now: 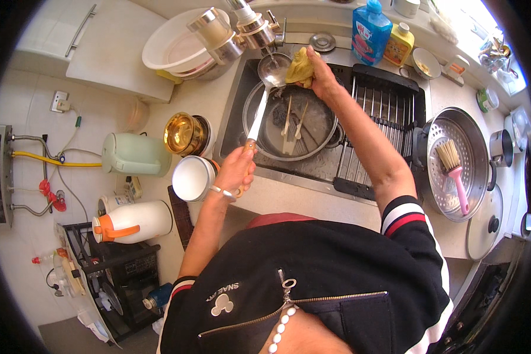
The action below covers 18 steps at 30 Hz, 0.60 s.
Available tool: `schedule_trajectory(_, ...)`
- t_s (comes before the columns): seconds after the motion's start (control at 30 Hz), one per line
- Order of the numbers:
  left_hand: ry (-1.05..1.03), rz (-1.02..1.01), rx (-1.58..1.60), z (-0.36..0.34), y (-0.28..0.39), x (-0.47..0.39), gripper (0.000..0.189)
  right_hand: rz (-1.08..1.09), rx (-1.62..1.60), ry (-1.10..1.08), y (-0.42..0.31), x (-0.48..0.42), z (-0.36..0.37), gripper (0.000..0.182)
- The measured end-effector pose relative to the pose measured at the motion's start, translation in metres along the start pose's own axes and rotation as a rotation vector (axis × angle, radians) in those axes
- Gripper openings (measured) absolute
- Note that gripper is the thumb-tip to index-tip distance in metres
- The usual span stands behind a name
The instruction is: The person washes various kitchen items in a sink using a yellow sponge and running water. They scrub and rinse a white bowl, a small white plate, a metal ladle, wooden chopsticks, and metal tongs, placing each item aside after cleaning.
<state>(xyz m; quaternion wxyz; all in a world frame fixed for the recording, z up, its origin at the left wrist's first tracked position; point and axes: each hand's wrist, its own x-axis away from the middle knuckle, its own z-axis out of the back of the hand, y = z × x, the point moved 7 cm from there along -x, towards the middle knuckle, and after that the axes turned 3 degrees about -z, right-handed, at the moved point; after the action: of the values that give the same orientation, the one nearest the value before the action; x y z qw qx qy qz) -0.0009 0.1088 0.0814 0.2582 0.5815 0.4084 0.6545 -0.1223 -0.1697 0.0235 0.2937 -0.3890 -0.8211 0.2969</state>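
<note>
My left hand (235, 170) is closed around the wooden handle of a metal ladle (260, 108). The ladle's bowl lies under the faucet (259, 31), where water runs into it. In my right hand (321, 75) is a yellow cloth (302, 68), held at the right side of the ladle's bowl. Below them a round pan (323, 144) of cloudy water sits in the sink (234, 101). Wooden-looking handles and a dark utensil lie in that water; their exact kind is hard to tell.
A roll-up drying rack (363, 132) spans the sink's right side. A steamer pot (438, 199) holding a pink-handled brush (455, 177) stands farther right. Left are a gold-coloured bowl (183, 132), a white bowl (192, 179) and a white basin (159, 48). Behind the sink stands a blue detergent bottle (370, 37).
</note>
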Motion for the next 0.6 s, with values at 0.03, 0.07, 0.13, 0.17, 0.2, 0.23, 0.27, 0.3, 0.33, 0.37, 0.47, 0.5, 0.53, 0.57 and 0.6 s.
schedule_trajectory(0.03,0.010,-0.001,0.021,-0.002,0.000,-0.001,0.024,0.006,-0.019,0.033,0.004,0.006,-0.003,0.042)
schedule_trajectory(0.07,0.021,-0.003,0.041,-0.004,0.000,-0.002,0.023,0.092,0.105,0.168,0.007,0.013,-0.002,0.044)
schedule_trajectory(0.13,0.068,-0.018,0.003,-0.004,-0.001,-0.004,0.021,0.238,0.352,0.321,0.006,0.029,-0.003,0.044)
schedule_trajectory(0.17,0.093,-0.024,-0.015,-0.003,-0.002,-0.006,0.020,0.351,0.490,0.356,0.004,0.039,-0.010,0.044)
schedule_trajectory(0.2,0.099,-0.020,-0.038,-0.004,-0.004,-0.007,0.019,0.408,0.553,0.320,0.005,0.046,-0.019,0.043)
schedule_trajectory(0.23,0.106,-0.017,-0.061,-0.004,-0.006,-0.009,0.018,0.407,0.648,0.319,0.006,0.046,-0.029,0.042)
schedule_trajectory(0.27,0.113,-0.013,-0.084,-0.005,-0.008,-0.010,0.017,0.413,0.743,0.288,0.006,0.049,-0.037,0.041)
schedule_trajectory(0.3,0.091,-0.027,-0.117,-0.010,-0.006,-0.010,0.017,0.424,0.836,0.261,-0.002,0.057,-0.049,0.041)
schedule_trajectory(0.33,0.070,-0.042,-0.149,-0.017,-0.006,-0.009,0.017,0.506,0.845,0.304,0.001,0.046,-0.047,0.036)
schedule_trajectory(0.37,0.049,-0.056,-0.181,-0.025,-0.006,-0.007,0.017,0.581,0.890,0.361,0.001,0.042,-0.046,0.036)
schedule_trajectory(0.47,0.089,-0.116,-0.217,-0.029,-0.005,-0.004,0.019,0.805,0.996,0.367,-0.004,0.044,-0.061,0.031)
schedule_trajectory(0.5,0.102,-0.134,-0.232,-0.028,-0.005,-0.004,0.020,0.803,1.131,0.261,0.000,0.042,-0.068,0.030)
schedule_trajectory(0.53,0.135,-0.120,-0.265,-0.023,-0.005,-0.002,0.019,0.796,1.262,0.151,0.004,0.040,-0.072,0.030)
schedule_trajectory(0.57,0.140,-0.143,-0.306,-0.018,-0.004,-0.002,0.019,0.786,1.391,0.038,0.008,0.038,-0.074,0.030)
schedule_trajectory(0.6,0.145,-0.167,-0.346,-0.012,-0.005,-0.003,0.020,0.724,1.578,-0.050,0.010,0.036,-0.073,0.032)
